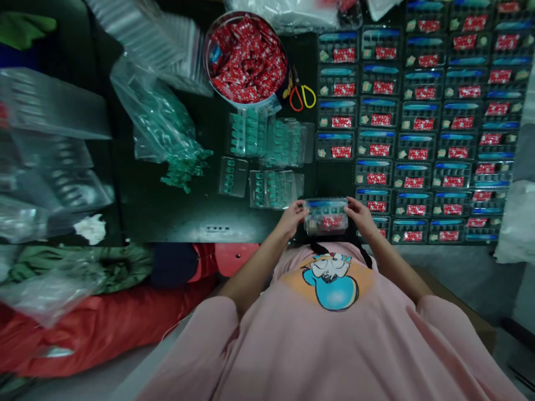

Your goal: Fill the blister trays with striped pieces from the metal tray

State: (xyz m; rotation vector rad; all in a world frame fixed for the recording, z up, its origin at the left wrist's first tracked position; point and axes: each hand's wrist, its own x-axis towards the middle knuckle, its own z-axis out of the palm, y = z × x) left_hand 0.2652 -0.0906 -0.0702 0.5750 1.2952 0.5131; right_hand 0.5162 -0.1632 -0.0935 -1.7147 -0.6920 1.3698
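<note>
Between my two hands, near the table's front edge, is a clear plastic tray (326, 217) with a blue strip along its top, greenish pieces and a red patterned packet inside. My left hand (295, 216) pinches its left edge. Gripping the right edge is my right hand (356, 211). Just right of it, rows of similar trays (379, 149) lie on the dark table, each with a blue item and a red packet. Stacked trays of green pieces (276, 188) lie beyond my left hand.
A round tub (249, 58) of red packets stands at the back, with scissors (302, 97) beside it. Left of these are a bag of green pieces (167, 122) and stacked clear trays (54, 106). The table edge (188, 241) runs in front of me.
</note>
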